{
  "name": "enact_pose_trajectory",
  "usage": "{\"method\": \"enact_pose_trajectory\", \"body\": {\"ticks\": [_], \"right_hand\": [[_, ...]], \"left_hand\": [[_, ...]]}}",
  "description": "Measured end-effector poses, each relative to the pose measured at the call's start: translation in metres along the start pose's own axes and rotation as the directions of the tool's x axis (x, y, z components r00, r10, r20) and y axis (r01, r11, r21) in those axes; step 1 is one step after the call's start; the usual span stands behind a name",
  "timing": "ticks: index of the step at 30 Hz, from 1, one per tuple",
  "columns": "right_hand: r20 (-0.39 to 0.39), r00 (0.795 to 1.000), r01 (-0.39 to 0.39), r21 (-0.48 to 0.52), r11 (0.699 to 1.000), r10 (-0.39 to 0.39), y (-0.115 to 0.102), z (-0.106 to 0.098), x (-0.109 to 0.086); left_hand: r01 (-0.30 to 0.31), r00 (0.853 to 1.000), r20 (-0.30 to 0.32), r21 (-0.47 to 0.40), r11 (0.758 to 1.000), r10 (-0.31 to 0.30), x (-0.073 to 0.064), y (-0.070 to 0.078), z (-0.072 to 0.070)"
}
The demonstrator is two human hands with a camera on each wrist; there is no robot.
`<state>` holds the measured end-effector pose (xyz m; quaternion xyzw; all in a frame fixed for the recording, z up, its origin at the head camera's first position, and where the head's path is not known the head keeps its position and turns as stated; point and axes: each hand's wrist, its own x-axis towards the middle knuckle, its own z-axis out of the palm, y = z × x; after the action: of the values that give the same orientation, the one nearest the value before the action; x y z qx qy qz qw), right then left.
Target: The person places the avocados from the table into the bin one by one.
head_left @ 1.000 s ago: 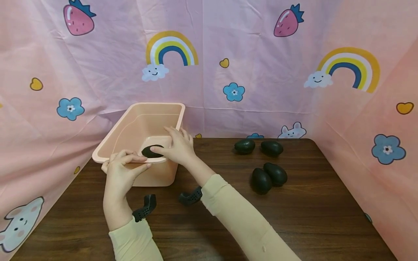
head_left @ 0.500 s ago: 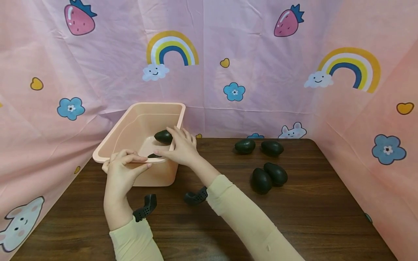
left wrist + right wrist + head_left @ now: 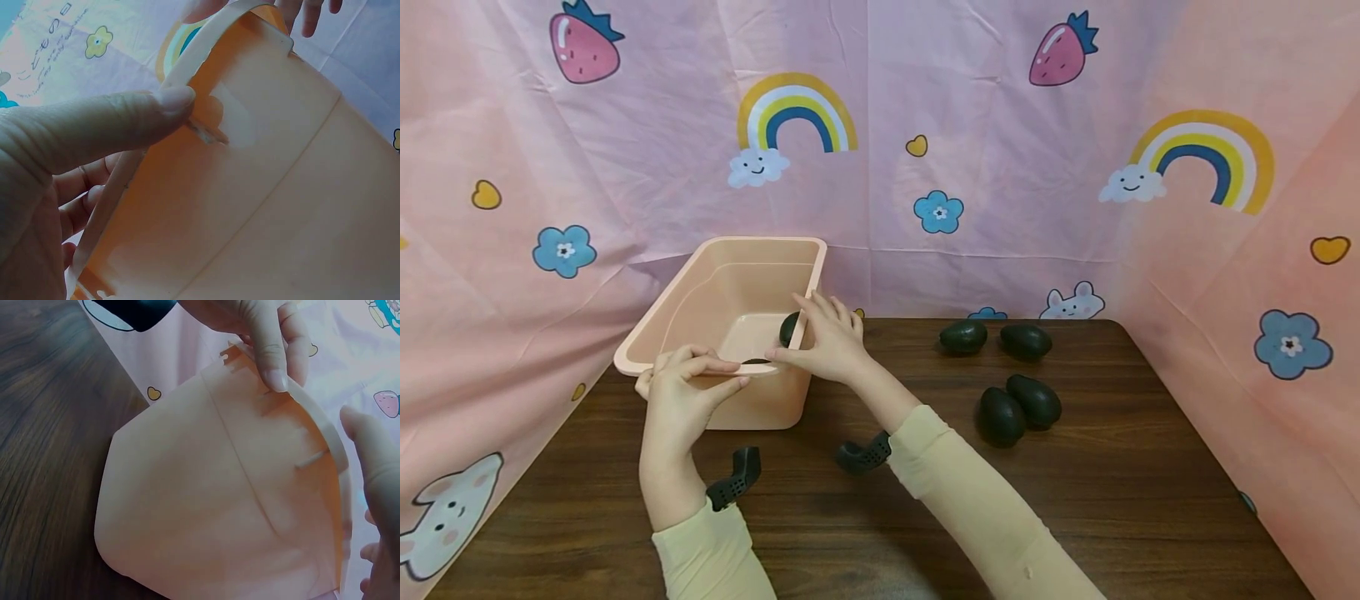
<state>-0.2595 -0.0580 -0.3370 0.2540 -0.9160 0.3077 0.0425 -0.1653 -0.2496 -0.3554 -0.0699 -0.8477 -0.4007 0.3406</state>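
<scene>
A peach plastic bin (image 3: pixel 778 400) stands at the left of the table. My left hand (image 3: pixel 681 396) grips its front rim, and the left wrist view shows the thumb (image 3: pixel 147 115) on the outside with the other fingers behind the rim. At the right front corner my right hand (image 3: pixel 827 343) hovers over the rim, fingers spread and nothing held. Past its thumb, one dark green avocado (image 3: pixel 788 330) shows inside against the right wall. A dark sliver (image 3: pixel 756 361) shows just behind the front rim, the rest of it hidden.
Two avocados (image 3: pixel 962 337) lie apart at the back right of the dark wood table (image 3: pixel 880 533). Nearer, another pair (image 3: pixel 1001 417) sits side by side. A patterned pink cloth (image 3: pixel 880 275) hangs behind and on both sides.
My right hand let go of an avocado inside the bin and moved right, back over the rim. The avocado shifted toward the right wall. My left hand stayed put.
</scene>
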Motion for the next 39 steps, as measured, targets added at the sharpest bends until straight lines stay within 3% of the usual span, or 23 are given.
{"method": "enact_pose_trajectory", "body": {"ticks": [39], "right_hand": [[-0.086, 0.996, -0.011, 0.143, 0.99, 0.023, 0.036, -0.019, -0.031]], "left_hand": [[0.019, 1.0, 0.001, -0.004, 1.0, -0.019, 0.0, 0.002, -0.001]]}}
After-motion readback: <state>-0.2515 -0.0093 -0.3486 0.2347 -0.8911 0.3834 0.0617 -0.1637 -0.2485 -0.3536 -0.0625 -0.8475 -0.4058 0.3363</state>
